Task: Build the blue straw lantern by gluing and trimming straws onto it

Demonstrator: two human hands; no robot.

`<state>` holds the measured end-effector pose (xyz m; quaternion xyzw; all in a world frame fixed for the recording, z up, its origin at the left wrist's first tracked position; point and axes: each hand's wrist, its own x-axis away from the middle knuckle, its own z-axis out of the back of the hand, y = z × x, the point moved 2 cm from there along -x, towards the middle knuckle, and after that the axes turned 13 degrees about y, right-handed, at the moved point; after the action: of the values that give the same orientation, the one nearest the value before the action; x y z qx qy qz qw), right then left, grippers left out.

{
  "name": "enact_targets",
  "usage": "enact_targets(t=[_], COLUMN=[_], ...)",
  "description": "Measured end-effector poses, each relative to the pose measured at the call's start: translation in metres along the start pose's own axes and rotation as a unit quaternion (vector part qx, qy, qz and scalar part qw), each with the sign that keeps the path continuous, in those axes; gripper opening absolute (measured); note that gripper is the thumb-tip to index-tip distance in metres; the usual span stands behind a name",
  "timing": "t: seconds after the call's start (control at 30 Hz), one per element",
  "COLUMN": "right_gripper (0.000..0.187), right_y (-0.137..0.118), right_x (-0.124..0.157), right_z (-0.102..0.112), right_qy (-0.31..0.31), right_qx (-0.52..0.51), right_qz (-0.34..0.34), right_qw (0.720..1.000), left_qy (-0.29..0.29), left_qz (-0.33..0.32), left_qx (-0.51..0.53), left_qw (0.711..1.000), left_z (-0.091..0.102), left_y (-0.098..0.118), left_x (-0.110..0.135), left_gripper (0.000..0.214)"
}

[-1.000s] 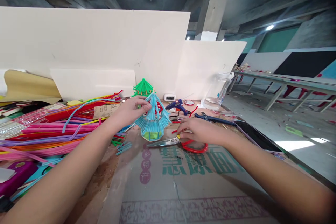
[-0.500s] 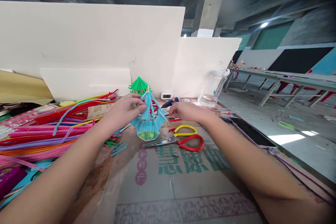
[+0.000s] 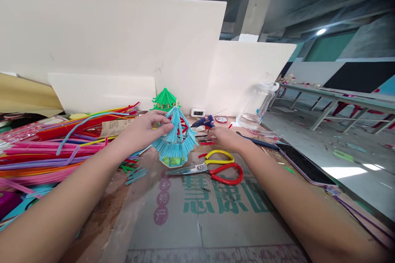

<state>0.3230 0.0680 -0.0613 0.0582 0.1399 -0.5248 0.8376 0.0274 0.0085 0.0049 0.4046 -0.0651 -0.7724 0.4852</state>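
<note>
Person shows as two arms only. L forearm (image 3: 77,197) & R forearm (image 3: 304,201) are both bare from wrist to frame edge, slim and smooth. Toward the bottom corners they go soft & stretched w/ lens blur. Left hand (image 3: 145,129) & right hand (image 3: 226,137) are bare too, w/ slender fingers (image 3: 165,128). Nails look short & plain, prob. natural, though too small to be sure.

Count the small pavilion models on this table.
2. The blue pavilion stands mid-table, its roof held by the left hand. The green pavilion sits behind it, against the white board. More could be hidden behind the blue one.
</note>
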Motion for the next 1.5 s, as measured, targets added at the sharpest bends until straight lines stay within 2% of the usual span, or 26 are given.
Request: enact_targets(t=[0.2, 0.3, 0.4, 0.47, 0.53, 0.63, 0.73, 0.87, 1.03, 1.2, 1.5], right_gripper=[0.019, 0.023, 0.033, 0.039, 0.04, 0.033, 0.025, 0.019, 0.021, 0.026, 0.029], right_y=[0.01, 0.012, 0.009, -0.003, -0.022, -0.059, -0.089, -0.103, -0.105, -0.106, -0.104], right_x=[0.0, -0.004, -0.006, -0.004, 0.0, 0.008, 0.013, 0.015, 0.016, 0.017, 0.015], right_z=[-0.011, 0.001, 0.027, 0.048, 0.066, 0.08, 0.081, 0.077, 0.077, 0.076, 0.071], right_qy=[0.021, 0.07, 0.136, 0.175, 0.225, 0.231, 0.246, 0.282, 0.267, 0.246, 0.255], right_qx=[-0.023, -0.045, -0.074, -0.102, -0.177, -0.215, -0.197, -0.137, -0.093, -0.04, 0.003], right_qz=[0.001, -0.017, -0.04, -0.037, -0.001, 0.064, 0.153, 0.237, 0.252, 0.263, 0.261], right_qw=[1.0, 0.996, 0.987, 0.979, 0.958, 0.947, 0.936, 0.92, 0.926, 0.932, 0.931], left_qy=[-0.006, -0.011, -0.017, -0.02, -0.027, -0.037, -0.036, -0.034, -0.046, -0.052, -0.059], left_qz=[0.006, 0.001, 0.003, 0.006, 0.002, -0.008, -0.015, -0.015, -0.013, 0.009, -0.002], left_qx=[0.019, 0.015, 0.011, 0.014, 0.023, 0.043, 0.055, 0.058, 0.07, 0.098, 0.099], left_qw=[1.0, 1.0, 1.0, 1.0, 0.999, 0.998, 0.998, 0.998, 0.996, 0.994, 0.993], left_z=[-0.002, -0.001, -0.003, -0.005, -0.007, -0.009, -0.009, -0.008, -0.007, -0.008, -0.007], left_y=[-0.003, -0.002, -0.003, -0.005, -0.006, -0.006, -0.006, -0.005, -0.003, -0.012, -0.013], left_x=[0.0, 0.0, 0.0, -0.001, -0.001, -0.001, -0.001, 0.0, -0.001, -0.003, -0.003], left_gripper=[0.041, 0.04, 0.04, 0.043, 0.045, 0.044, 0.042, 0.041, 0.039, 0.041, 0.036])
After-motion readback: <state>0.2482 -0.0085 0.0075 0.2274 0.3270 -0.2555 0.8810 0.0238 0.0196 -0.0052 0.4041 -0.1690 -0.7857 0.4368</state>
